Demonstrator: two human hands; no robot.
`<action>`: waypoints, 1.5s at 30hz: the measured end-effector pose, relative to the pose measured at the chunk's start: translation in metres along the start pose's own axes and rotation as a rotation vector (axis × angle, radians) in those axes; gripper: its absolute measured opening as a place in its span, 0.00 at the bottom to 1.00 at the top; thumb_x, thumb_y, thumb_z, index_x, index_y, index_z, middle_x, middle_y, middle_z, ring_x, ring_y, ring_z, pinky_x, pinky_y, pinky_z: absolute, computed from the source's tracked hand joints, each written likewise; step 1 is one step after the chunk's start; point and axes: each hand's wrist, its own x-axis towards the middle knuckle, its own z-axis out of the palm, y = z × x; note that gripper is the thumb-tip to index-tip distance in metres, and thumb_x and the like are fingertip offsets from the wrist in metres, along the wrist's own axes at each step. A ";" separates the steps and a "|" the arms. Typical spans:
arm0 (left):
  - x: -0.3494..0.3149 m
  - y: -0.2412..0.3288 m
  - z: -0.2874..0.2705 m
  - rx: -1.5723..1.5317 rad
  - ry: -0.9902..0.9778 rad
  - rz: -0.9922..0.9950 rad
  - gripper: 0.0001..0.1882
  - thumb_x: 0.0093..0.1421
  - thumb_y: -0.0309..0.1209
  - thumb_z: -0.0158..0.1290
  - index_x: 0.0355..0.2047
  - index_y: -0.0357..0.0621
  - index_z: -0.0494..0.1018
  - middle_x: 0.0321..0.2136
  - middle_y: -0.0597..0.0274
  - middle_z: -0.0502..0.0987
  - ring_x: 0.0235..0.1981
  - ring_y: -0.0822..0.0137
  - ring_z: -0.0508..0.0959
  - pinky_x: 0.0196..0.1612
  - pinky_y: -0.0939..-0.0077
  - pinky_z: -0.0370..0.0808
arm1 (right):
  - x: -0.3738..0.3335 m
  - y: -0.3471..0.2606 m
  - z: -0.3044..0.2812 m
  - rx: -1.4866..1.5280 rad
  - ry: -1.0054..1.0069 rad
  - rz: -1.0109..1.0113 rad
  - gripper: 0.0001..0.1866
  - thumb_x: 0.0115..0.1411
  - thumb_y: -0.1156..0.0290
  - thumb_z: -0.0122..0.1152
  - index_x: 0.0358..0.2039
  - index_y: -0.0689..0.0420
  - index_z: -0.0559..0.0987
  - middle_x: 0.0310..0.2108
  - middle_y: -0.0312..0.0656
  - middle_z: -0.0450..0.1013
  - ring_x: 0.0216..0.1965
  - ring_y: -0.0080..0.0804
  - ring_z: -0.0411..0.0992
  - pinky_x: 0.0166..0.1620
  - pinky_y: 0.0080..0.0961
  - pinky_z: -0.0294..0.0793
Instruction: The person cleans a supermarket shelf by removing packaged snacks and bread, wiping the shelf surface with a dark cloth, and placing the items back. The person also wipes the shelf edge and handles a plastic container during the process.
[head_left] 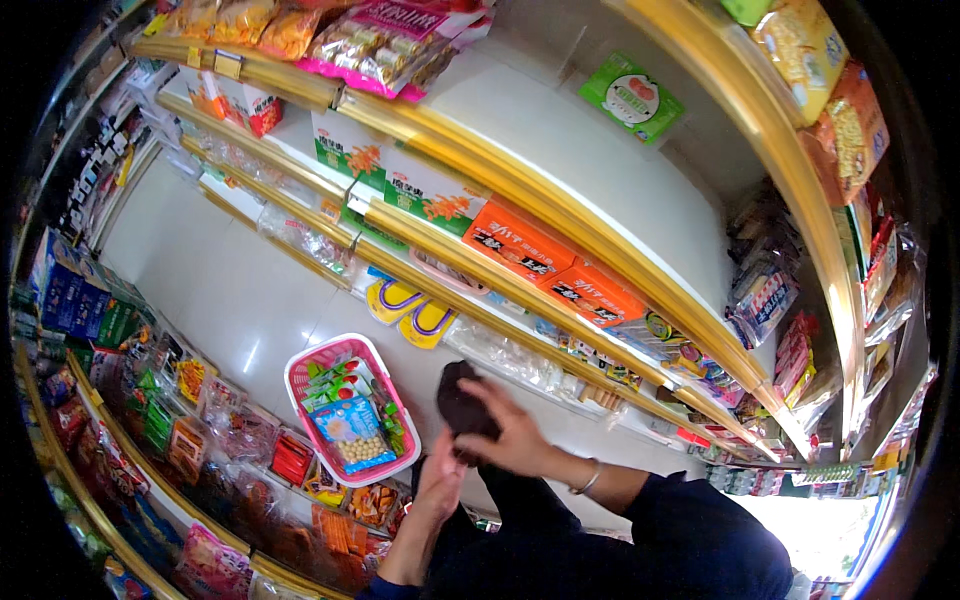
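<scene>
Low in the middle, a dark brown rounded thing [464, 402] is held up between my hands; its exact kind does not show. My right hand [515, 440], with a bracelet on the wrist, is closed on its right side, fingers bent over it. From below, my left hand [440, 484] grips at its lower end, the fingers partly hidden. Just left of the hands, a pink shopping basket [300, 400] stands on the floor. Inside lie a blue snack bag [349, 425] showing round beige pieces and several green packets [345, 378].
Yellow-edged shelves [560, 240] slant across the right and top, bearing orange boxes [520, 243], white-and-green boxes [425, 190] and a lone green packet [632, 97]. Another shelf of bagged snacks [245, 440] runs along the lower left. Pale tiled floor [250, 320] lies between. Yellow-and-purple items [410, 308] hang low.
</scene>
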 end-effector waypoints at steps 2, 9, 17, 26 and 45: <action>0.000 0.026 0.041 0.216 -0.294 0.246 0.49 0.47 0.49 0.58 0.62 0.36 0.47 0.64 0.51 0.40 0.65 0.61 0.44 0.62 0.63 0.46 | 0.002 -0.003 -0.040 0.378 0.144 0.003 0.29 0.50 0.70 0.63 0.53 0.54 0.65 0.50 0.46 0.65 0.51 0.34 0.65 0.53 0.31 0.64; 0.013 0.057 0.081 0.320 -0.306 0.286 0.37 0.49 0.42 0.58 0.55 0.34 0.60 0.55 0.49 0.62 0.54 0.57 0.67 0.54 0.61 0.63 | 0.067 -0.066 -0.219 -0.055 0.592 -0.287 0.22 0.50 0.71 0.59 0.47 0.60 0.71 0.45 0.45 0.69 0.49 0.35 0.66 0.52 0.30 0.64; -0.011 -0.011 0.042 0.365 0.117 0.167 0.26 0.53 0.25 0.53 0.53 0.37 0.62 0.51 0.57 0.68 0.50 0.65 0.69 0.52 0.73 0.65 | 0.307 -0.006 -0.234 -0.829 0.391 -0.341 0.27 0.61 0.51 0.41 0.55 0.53 0.66 0.59 0.55 0.54 0.60 0.56 0.52 0.62 0.39 0.49; 0.024 -0.034 0.061 0.270 0.287 0.115 0.20 0.56 0.26 0.52 0.50 0.38 0.65 0.48 0.57 0.70 0.47 0.65 0.72 0.50 0.73 0.67 | 0.224 0.036 -0.276 -0.652 0.165 -0.444 0.20 0.59 0.71 0.44 0.53 0.55 0.68 0.58 0.52 0.58 0.61 0.46 0.52 0.62 0.35 0.50; -0.012 -0.029 0.019 0.204 0.557 0.080 0.17 0.58 0.29 0.50 0.47 0.37 0.67 0.44 0.55 0.73 0.41 0.65 0.75 0.42 0.74 0.72 | 0.341 -0.017 -0.230 -0.690 0.318 -0.596 0.22 0.56 0.68 0.43 0.51 0.63 0.68 0.54 0.53 0.62 0.56 0.50 0.57 0.59 0.38 0.54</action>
